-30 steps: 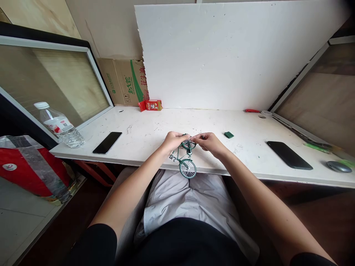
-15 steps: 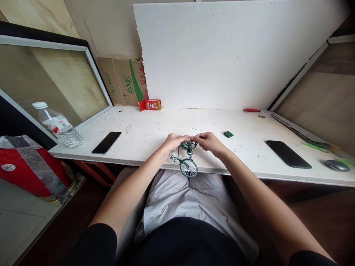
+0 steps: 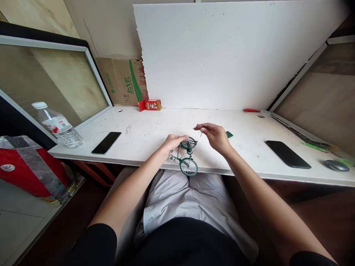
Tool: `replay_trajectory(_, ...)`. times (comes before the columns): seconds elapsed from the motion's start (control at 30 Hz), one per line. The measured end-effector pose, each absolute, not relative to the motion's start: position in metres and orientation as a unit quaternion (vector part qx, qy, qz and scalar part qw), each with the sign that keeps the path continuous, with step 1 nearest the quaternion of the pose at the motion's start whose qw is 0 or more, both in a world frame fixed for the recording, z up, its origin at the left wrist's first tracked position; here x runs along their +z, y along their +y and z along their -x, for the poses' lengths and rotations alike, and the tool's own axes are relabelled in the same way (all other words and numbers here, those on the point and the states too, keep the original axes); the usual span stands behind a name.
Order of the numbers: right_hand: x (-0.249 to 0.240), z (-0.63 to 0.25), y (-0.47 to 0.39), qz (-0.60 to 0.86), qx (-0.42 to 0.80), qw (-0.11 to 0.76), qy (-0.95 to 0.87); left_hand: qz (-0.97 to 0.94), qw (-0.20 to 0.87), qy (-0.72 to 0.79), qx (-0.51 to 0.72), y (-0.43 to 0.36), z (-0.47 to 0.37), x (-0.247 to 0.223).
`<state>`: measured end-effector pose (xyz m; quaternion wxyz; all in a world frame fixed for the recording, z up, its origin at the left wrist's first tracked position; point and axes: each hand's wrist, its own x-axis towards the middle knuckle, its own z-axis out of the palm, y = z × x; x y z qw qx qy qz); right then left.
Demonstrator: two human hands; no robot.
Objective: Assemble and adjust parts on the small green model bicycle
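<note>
A small green model bicycle lies at the table's front edge, one spoked wheel reaching over the edge. My left hand is closed on it near the farther wheel. To the right and a little above the bicycle, my right hand is raised off it, thumb and fingers pinched on a small thin piece, too small to identify. Behind the right hand lies a small dark green part, partly hidden by the fingers.
The white table bears a phone and water bottle at left, a red box at the back, and a black phone and mouse at right. A white board stands behind.
My right hand has moved away from the bicycle's far wheel, up and to the right, with a small thin piece now showing at its fingertips. My left hand stays on the bicycle.
</note>
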<state>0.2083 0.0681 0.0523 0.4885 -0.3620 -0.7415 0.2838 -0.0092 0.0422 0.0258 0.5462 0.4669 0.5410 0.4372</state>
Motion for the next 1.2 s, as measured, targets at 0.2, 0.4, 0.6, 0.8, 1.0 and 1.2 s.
replay_trajectory(0.2, 0.053, -0.204, 0.063, 0.348, 0.314, 0.528, -0.708, -0.461, 0.563, 0.514, 0.454, 0.040, 0.006, 0.025)
replay_trajectory(0.4, 0.043, -0.191, 0.057, 0.341, 0.412, 0.542, -0.648, -0.452, 0.582, 0.501, 0.454, 0.039, 0.001, 0.025)
replay_trajectory(0.6, 0.033, -0.184, 0.054, 0.355, 0.406, 0.554, -0.634, -0.444, 0.586, 0.509, 0.446, 0.039, 0.000, 0.026)
replay_trajectory(0.8, 0.033, -0.184, 0.053, 0.375, 0.389, 0.541, -0.645, -0.443, 0.600, 0.491, 0.451, 0.041, -0.001, 0.023)
replay_trajectory(1.0, 0.032, -0.185, 0.055, 0.377, 0.381, 0.530, -0.657, -0.447, 0.599, 0.494, 0.445, 0.038, -0.001, 0.024)
replay_trajectory(1.2, 0.030, -0.185, 0.056, 0.377, 0.381, 0.525, -0.661, -0.444, 0.604, 0.492, 0.443, 0.036, -0.002, 0.026)
